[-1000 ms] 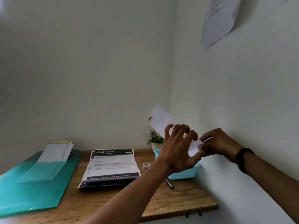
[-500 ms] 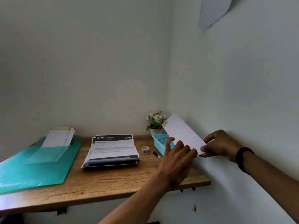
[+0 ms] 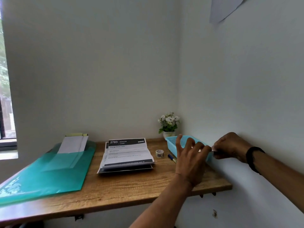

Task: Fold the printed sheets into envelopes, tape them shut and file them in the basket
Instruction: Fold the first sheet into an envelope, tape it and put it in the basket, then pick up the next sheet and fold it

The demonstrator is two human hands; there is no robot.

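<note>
Folded envelope [image 3: 213,148]: only a white sliver is showing, edge-on, above the blue basket [image 3: 171,142] at the desk's right end. Right hand [image 3: 230,148] is pinching that edge. Left hand [image 3: 189,159] is hovering with fingers spread, tips meeting the paper; grip uncertain. Printed sheets [image 3: 127,153] are lying mid-desk, tape roll [image 3: 159,153] and pen [image 3: 171,158] between them and basket.

At lower right, the left hand [image 3: 189,160] spreads its fingers over the blue basket [image 3: 172,142], while the right hand [image 3: 230,147] pinches a small white edge of envelope [image 3: 214,148] beside it. Printed sheets [image 3: 126,153] lie mid-frame on the desk [image 3: 131,186], a tape roll [image 3: 159,153] and pen [image 3: 171,158] just right of them
</note>
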